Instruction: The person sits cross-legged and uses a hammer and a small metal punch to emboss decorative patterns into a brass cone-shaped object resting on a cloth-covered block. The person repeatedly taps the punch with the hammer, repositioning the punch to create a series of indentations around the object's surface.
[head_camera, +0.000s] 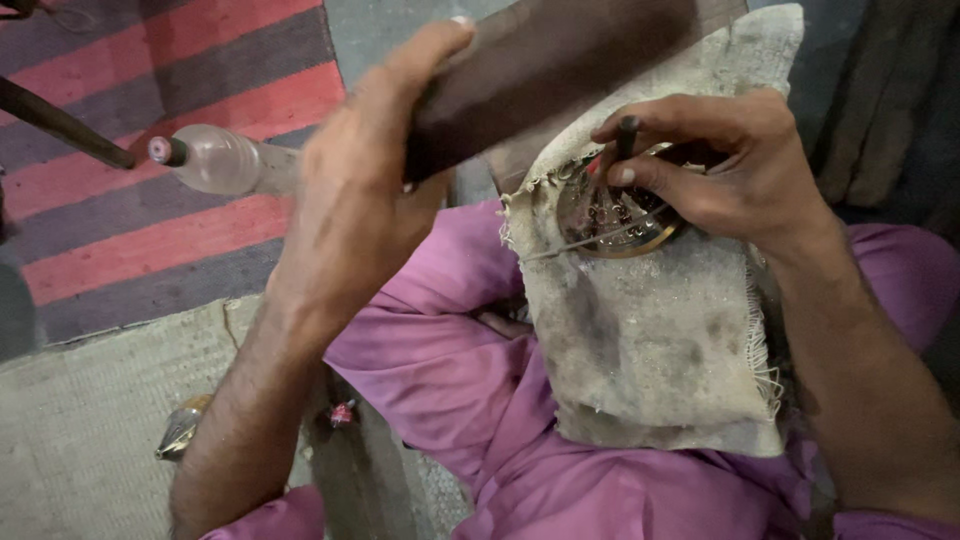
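Left hand (350, 210): you are closing it around the near end of a dark wooden bat (540, 70), thumb lying along its top edge.
Bat: it is reaching up and away from your grip, its far part passing over the cloth (650, 340); it looks stiff and weighty, so a full-fist hold low on the handle suits it.
Right hand (730, 165): you are pinching a thin dark punch (627, 135) between thumb and fingers, tip down on the disc (615, 220).
Disc: it is sitting just under your right fingertips, resting on the cloth over your knee; round, brass-coloured, patterned, probably thin, hard and slippery, so steadying it at the rim seems wise.
Cloth: coarse, frayed and soft, it is padding the disc.
Bottle (215, 158): clear plastic, it is lying beyond your left wrist, near the striped rug (150, 90).
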